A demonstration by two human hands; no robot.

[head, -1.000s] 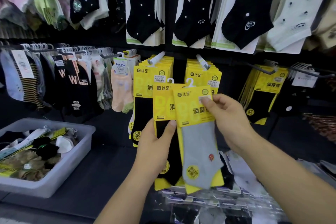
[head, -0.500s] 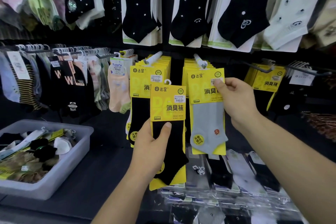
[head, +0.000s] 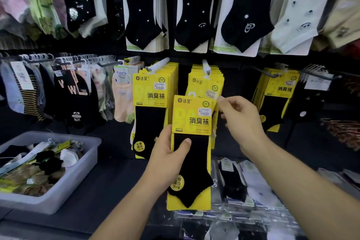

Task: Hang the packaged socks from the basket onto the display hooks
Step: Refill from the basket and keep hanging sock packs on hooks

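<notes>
Near right hand (head: 243,117), maybe touching: left hand's (head: 167,154) socks (head: 191,117).

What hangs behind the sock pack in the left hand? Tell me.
Behind the pack in the left hand hangs a stack of yellow packs on a hook. Only their tops show; their socks are covered.

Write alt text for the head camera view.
A person's left hand holds a yellow-carded pack of black ankle socks before a wall of hanging socks, while the right hand hovers by matching yellow packs on a display hook. A grey plastic basket of sock packs sits lower left.
</notes>
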